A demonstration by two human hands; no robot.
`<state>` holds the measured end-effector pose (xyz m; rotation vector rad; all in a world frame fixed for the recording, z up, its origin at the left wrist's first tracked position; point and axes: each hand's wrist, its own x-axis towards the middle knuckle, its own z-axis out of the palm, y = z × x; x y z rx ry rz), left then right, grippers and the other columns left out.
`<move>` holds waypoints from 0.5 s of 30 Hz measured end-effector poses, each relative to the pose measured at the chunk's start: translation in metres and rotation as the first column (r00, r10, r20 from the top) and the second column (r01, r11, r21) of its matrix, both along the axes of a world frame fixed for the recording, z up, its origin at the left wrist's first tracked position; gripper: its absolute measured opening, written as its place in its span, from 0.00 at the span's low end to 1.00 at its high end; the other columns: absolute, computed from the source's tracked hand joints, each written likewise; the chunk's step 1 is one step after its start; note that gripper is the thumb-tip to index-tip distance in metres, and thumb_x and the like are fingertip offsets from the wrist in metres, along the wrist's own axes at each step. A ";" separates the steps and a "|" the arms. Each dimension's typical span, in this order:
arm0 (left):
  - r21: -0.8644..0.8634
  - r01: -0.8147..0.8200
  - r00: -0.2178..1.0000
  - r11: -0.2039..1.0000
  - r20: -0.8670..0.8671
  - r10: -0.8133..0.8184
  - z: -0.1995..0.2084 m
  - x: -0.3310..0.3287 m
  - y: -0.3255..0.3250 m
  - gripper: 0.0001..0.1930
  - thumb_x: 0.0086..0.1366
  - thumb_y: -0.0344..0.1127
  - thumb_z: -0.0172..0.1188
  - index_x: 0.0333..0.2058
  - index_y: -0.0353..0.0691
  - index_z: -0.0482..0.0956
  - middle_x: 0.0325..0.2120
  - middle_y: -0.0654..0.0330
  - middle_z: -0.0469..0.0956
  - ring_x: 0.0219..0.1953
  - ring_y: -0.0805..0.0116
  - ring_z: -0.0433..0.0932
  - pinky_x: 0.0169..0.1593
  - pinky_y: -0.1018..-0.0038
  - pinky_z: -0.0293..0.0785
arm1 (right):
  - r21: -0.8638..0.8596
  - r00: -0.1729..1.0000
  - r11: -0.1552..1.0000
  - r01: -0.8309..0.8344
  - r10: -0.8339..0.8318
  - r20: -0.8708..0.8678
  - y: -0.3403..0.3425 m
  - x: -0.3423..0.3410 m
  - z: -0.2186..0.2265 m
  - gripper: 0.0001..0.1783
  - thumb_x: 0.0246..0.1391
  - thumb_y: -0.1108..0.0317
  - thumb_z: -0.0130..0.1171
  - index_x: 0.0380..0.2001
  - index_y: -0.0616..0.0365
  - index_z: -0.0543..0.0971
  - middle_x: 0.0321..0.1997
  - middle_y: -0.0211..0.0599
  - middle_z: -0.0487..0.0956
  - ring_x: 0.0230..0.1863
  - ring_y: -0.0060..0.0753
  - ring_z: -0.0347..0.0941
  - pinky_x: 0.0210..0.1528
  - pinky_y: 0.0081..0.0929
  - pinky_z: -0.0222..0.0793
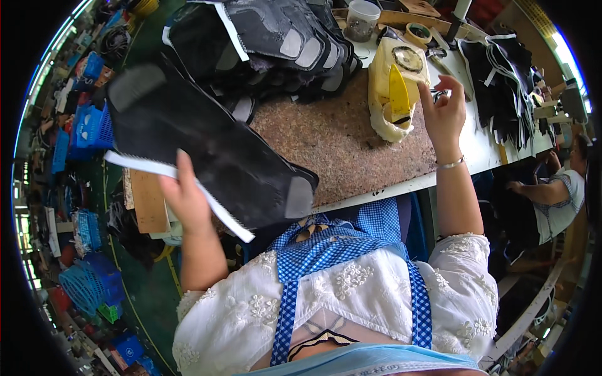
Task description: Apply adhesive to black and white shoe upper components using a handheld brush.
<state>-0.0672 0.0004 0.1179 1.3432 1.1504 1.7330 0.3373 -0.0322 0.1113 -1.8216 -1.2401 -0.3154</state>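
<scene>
My left hand (pixel 186 195) grips a large black fabric panel (pixel 213 141) by its near edge, thumb on top and the other fingers hidden underneath. The panel has grey patches at both ends and a white strip (pixel 141 164) along that edge. It hangs at a slant, partly beyond the table's left side. On the right my right hand (pixel 444 116) is raised, its fingers partly bent and apart, with nothing visible in them. Just left of it stands a cut-open, cream-coloured plastic jug (pixel 382 75) with crusted rims. A yellow flat-bladed tool (pixel 398 92) stands in the jug's opening.
A pile of similar black panels (pixel 269 37) lies at the table's far left. The brown speckled board (pixel 338 144) covers the near tabletop. Black pieces with white edging (pixel 501 81) heap at the right. A clear tub (pixel 362 20) stands behind. Another person (pixel 558 194) sits at far right.
</scene>
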 end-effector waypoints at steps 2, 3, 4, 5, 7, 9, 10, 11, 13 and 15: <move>0.054 0.029 0.997 0.998 -0.072 -0.025 0.042 -0.002 0.035 0.21 0.67 0.32 0.54 0.55 0.27 0.66 0.52 0.53 0.71 0.53 0.66 0.70 0.58 0.73 0.62 | 0.033 0.990 0.996 -0.086 0.089 -0.110 -0.010 -0.003 -0.005 0.24 0.48 0.59 0.69 0.41 0.61 0.72 0.31 0.30 0.75 0.14 0.17 0.63 0.16 0.18 0.58; 0.152 0.118 0.985 0.981 -0.146 -0.096 0.061 0.004 0.057 0.22 0.66 0.32 0.55 0.55 0.27 0.66 0.52 0.52 0.72 0.54 0.66 0.70 0.58 0.73 0.62 | -0.027 0.975 0.995 -0.095 0.088 -0.206 -0.015 -0.004 -0.010 0.21 0.49 0.62 0.68 0.40 0.62 0.72 0.30 0.30 0.75 0.14 0.15 0.63 0.16 0.17 0.57; 0.132 0.076 0.978 0.988 -0.202 -0.048 0.078 0.016 0.083 0.22 0.65 0.34 0.57 0.54 0.27 0.67 0.50 0.53 0.73 0.52 0.67 0.71 0.57 0.73 0.63 | 0.018 0.912 0.985 -0.174 0.168 -0.373 -0.022 -0.007 -0.018 0.17 0.51 0.65 0.66 0.39 0.62 0.72 0.31 0.30 0.75 0.14 0.14 0.63 0.15 0.16 0.57; 0.239 0.151 0.951 0.959 -0.301 -0.075 0.093 0.032 0.111 0.22 0.64 0.35 0.58 0.52 0.28 0.69 0.48 0.54 0.75 0.50 0.68 0.72 0.55 0.74 0.64 | 0.058 0.873 0.983 -0.172 0.179 -0.453 -0.028 -0.010 -0.027 0.16 0.52 0.67 0.65 0.38 0.62 0.71 0.30 0.30 0.75 0.15 0.14 0.63 0.15 0.15 0.57; 0.280 0.228 0.900 0.932 -0.425 -0.092 0.119 0.073 0.169 0.21 0.61 0.37 0.62 0.48 0.28 0.72 0.44 0.56 0.77 0.45 0.69 0.74 0.50 0.73 0.67 | 0.165 0.856 0.973 -0.164 0.223 -0.467 -0.046 -0.014 -0.048 0.14 0.52 0.70 0.64 0.38 0.62 0.70 0.29 0.29 0.73 0.15 0.13 0.63 0.15 0.15 0.57; 0.207 0.261 0.900 0.943 -0.404 -0.160 0.131 0.129 0.225 0.20 0.58 0.37 0.64 0.44 0.30 0.74 0.40 0.57 0.79 0.40 0.68 0.76 0.46 0.72 0.70 | 0.221 0.826 0.968 -0.123 0.223 -0.518 -0.062 -0.016 -0.068 0.14 0.52 0.73 0.63 0.38 0.61 0.70 0.27 0.29 0.72 0.15 0.12 0.62 0.15 0.14 0.54; 0.218 0.351 0.870 0.911 -0.436 -0.230 0.128 0.157 0.248 0.19 0.56 0.37 0.66 0.42 0.30 0.74 0.38 0.57 0.79 0.39 0.67 0.77 0.43 0.72 0.71 | 0.227 0.803 0.968 -0.106 0.218 -0.555 -0.071 -0.016 -0.074 0.14 0.52 0.73 0.63 0.38 0.61 0.69 0.26 0.28 0.72 0.15 0.11 0.61 0.15 0.13 0.53; 0.206 0.356 0.868 0.911 -0.435 -0.241 0.122 0.187 0.268 0.20 0.55 0.37 0.66 0.41 0.30 0.75 0.37 0.54 0.80 0.40 0.62 0.78 0.43 0.70 0.71 | 0.226 0.783 0.971 -0.081 0.203 -0.588 -0.080 -0.015 -0.079 0.14 0.51 0.74 0.63 0.38 0.60 0.69 0.26 0.27 0.72 0.14 0.11 0.60 0.15 0.13 0.52; 0.022 0.279 0.690 0.960 -0.700 -0.184 0.104 0.233 0.293 0.23 0.56 0.34 0.65 0.47 0.29 0.71 0.42 0.52 0.78 0.43 0.60 0.77 0.48 0.69 0.70 | 0.201 0.804 0.978 -0.048 0.157 -0.574 -0.097 -0.011 -0.082 0.14 0.50 0.75 0.63 0.38 0.60 0.69 0.25 0.27 0.71 0.14 0.11 0.60 0.16 0.12 0.52; 0.074 0.046 0.330 0.996 -0.942 0.055 0.074 0.268 0.301 0.28 0.53 0.36 0.67 0.49 0.29 0.68 0.44 0.44 0.77 0.48 0.47 0.76 0.52 0.60 0.70 | 0.183 0.822 0.982 -0.037 0.135 -0.554 -0.112 -0.005 -0.081 0.14 0.51 0.76 0.62 0.38 0.60 0.69 0.26 0.26 0.71 0.15 0.10 0.60 0.16 0.12 0.52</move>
